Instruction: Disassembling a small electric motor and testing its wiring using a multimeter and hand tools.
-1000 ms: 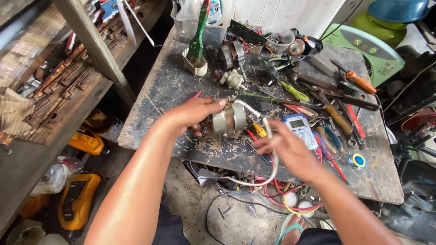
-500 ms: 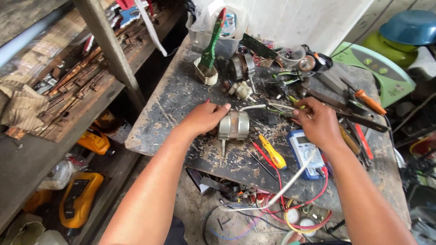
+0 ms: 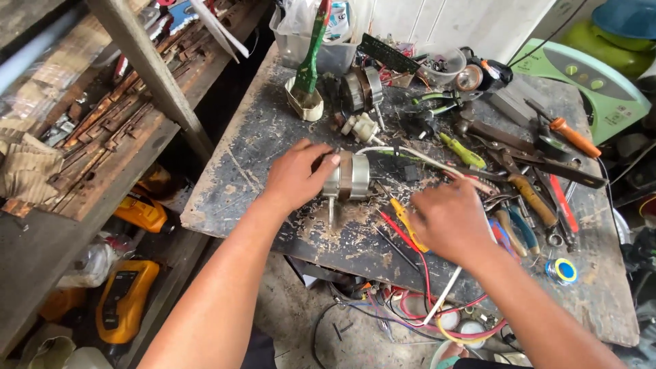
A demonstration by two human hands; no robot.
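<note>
Left hand (image 3: 295,179) grips the small electric motor (image 3: 345,176) on the workbench (image 3: 246,143), its shaft pointing towards the person. Right hand (image 3: 451,220) lies well to the motor's right, knuckles up; its grip cannot be determined.

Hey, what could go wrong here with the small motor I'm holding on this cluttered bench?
The left hand grips the motor near the bench's front edge; a slip might send it off. The white cable from the motor runs among loose tools, so moving it could drag the yellow-handled screwdriver. The right hand hovers over red probes, which might snag.
</note>
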